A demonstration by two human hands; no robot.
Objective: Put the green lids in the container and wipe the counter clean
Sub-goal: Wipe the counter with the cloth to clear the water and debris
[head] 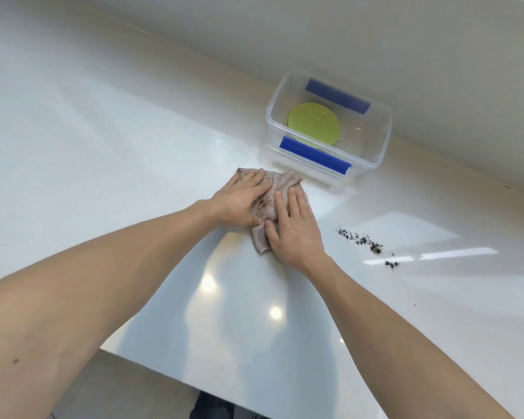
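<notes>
Both hands lie flat on a stained cloth (270, 204) on the glossy white counter (109, 152): left hand (239, 204) and right hand (294, 228) have fingers straight, pressing, gripping nothing. Beyond the fingertips, the green lids (313, 123) sit inside the clear container (375, 146) against the pale wall (375, 40). Dark crumbs (366, 240) lie right of the right-hand fingers.

Under both sets of fingers (256, 179), much of the cloth (273, 204) is covered. Beyond them, the container's blue clip (313, 154) masks the green lids' (313, 122) near edge.
</notes>
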